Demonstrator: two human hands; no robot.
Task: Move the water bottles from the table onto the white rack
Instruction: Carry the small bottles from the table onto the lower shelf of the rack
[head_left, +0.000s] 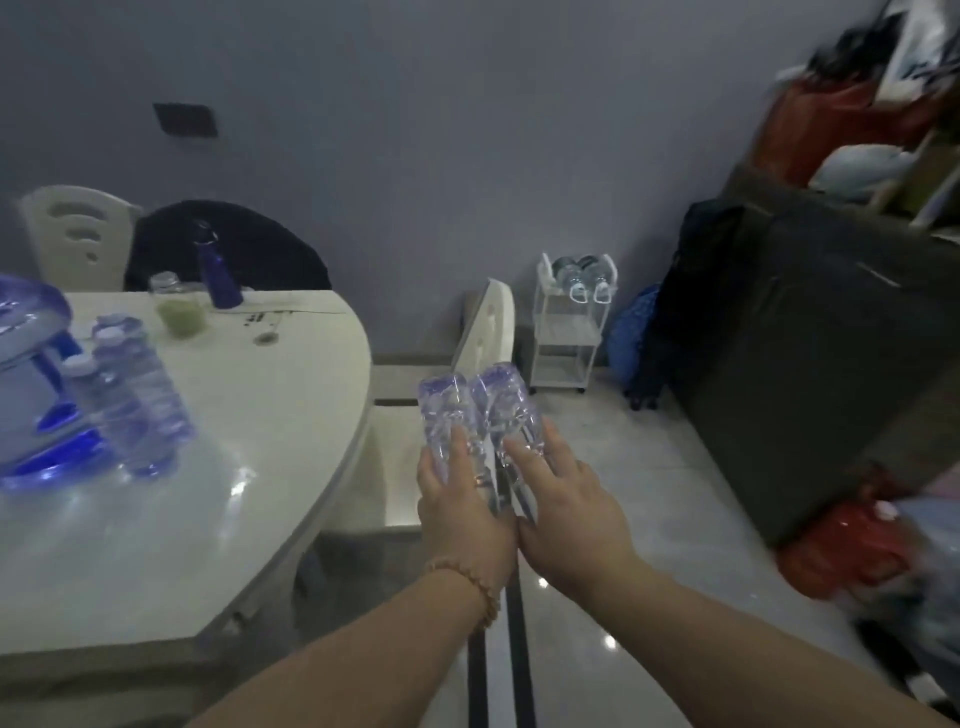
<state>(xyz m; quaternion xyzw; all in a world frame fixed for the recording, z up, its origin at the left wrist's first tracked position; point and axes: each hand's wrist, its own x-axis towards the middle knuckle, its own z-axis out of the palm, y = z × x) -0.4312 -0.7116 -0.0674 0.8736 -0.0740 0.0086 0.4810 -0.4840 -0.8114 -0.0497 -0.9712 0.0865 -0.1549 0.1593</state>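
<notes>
Two bottles held, one in each hand: left hand (460, 499) wraps left bottle (447, 415), right hand (563, 506) wraps right bottle (506, 405) | step: carrying | more bottles (132, 395) wait on table (249, 415) | next: walk to white rack (569, 322) by wall, set them down.

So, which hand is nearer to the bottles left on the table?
Left. The left hand, holding one bottle, is beside the table edge, right of the standing bottles. The right hand is further right, over the floor.

I'm seeing a dim, bluish, soft picture. Glare spots sit on the glossy table (244, 483) and floor tiles (608, 642), and the clutter at right (883, 78) smears with blur and wide-angle bending.
</notes>
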